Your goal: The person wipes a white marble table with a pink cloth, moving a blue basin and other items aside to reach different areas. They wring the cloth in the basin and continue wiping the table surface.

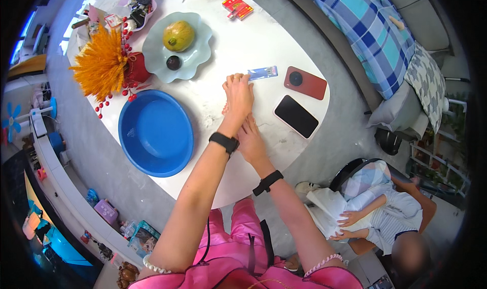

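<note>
My left hand (pixel 239 93) reaches over the white marble-look table (pixel 213 190), fingers bent down, a dark watch on its wrist. A pinkish, bumpy-edged thing (pixel 225 108) shows beside and partly beneath it; whether the hand grips it cannot be told. Just beyond the fingertips lies a blue flat packet (pixel 262 73). My right hand (pixel 251 140), with a black wristband, is low over the table, fingers partly hidden under my left wrist. Right of my hands lie a red-backed phone (pixel 314 85) and a phone with a black screen (pixel 296 116).
Left stands a blue plastic basin (pixel 156 133). Behind it are a red vase (pixel 137 67) with orange dried stems and a wavy dish (pixel 201 49) bearing fruit. A red box (pixel 237 6) lies at the far side. A seated person (pixel 392 213) is at the lower right, off the table.
</note>
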